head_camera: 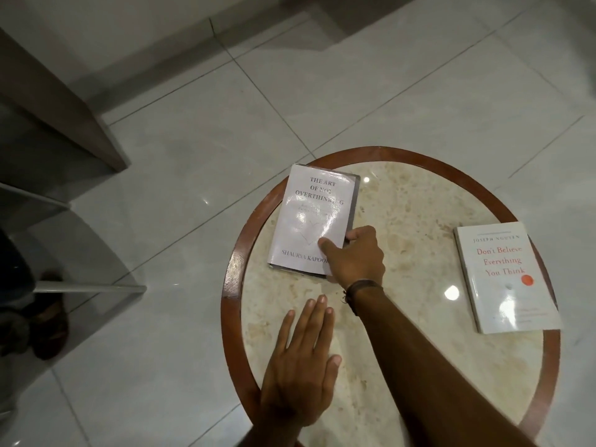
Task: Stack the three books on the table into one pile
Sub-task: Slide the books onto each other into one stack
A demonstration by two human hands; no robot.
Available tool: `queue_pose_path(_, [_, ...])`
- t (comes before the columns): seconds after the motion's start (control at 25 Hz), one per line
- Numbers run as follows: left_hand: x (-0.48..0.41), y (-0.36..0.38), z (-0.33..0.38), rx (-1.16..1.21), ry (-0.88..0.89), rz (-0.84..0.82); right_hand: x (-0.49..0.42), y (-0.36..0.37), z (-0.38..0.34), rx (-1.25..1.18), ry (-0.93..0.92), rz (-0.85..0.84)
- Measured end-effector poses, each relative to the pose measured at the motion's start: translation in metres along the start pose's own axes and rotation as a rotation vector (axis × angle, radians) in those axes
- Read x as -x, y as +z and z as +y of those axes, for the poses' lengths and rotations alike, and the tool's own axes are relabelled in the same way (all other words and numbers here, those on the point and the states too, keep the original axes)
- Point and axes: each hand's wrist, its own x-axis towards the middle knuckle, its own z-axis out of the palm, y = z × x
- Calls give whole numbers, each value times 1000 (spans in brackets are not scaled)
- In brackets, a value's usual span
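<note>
A pale lilac book titled "The Art of Not Overthinking" (309,214) lies face up at the far left of the round table (230,317), its top corner over the rim. A dark grey edge (354,201) shows under its right and lower sides; I cannot tell whether that is another book. My right hand (354,256) grips the lilac book's lower right corner, thumb on the cover and fingers curled around the edge. My left hand (300,375) rests flat on the tabletop near the front, holding nothing. A white book, "Don't Believe Everything You Think" (506,275), lies face up at the right edge.
The table has a marble top and a brown wooden rim and stands on a glossy tiled floor. A wooden furniture panel (64,101) rises at the upper left. A glass surface (80,253) with a sandal (48,317) below it is at the left.
</note>
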Motion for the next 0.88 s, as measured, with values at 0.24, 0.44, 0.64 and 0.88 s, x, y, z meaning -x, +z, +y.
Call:
queue_pose_path(0.24, [3, 4, -2, -40, 9, 17, 6, -12, 1, 91, -2, -23])
queue_pose_path(0.44, [6, 10, -5, -73, 11, -15, -11, -102, 44, 211, -42, 333])
queue_pose_path(0.64, [5, 8, -4, -111, 12, -65, -46, -211, 120, 459, 280, 378])
queue_pose_path(0.88, [5, 7, -3, -129, 17, -59, -45, -220, 136, 222, 285, 186])
